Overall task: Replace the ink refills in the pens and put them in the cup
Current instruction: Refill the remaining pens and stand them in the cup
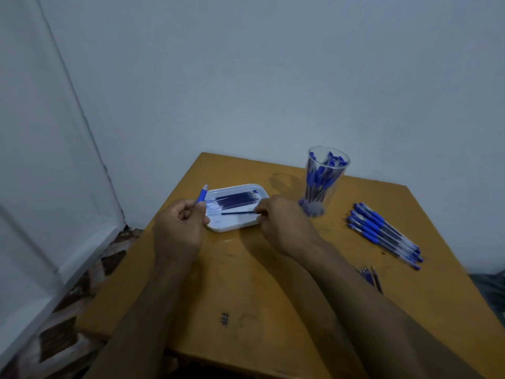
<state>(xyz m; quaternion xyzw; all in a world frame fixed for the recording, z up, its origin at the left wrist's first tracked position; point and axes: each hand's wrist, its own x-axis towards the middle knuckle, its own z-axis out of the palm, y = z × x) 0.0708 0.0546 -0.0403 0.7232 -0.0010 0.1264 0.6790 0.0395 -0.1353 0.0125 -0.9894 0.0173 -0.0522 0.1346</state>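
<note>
The left hand (179, 221) has its fingers curled around a blue pen barrel (202, 194), which sticks up just over the left edge of the white tray (232, 227). The right hand (276, 217) pinches one dark ink refill (237, 213) above the tray, near the row of refills (237, 201) lying inside it. To the right of the tray stands the clear cup (325, 181) with blue pens in it. Further right of the tray, a group of pens (382, 233) lies on the wooden table (246, 296).
</note>
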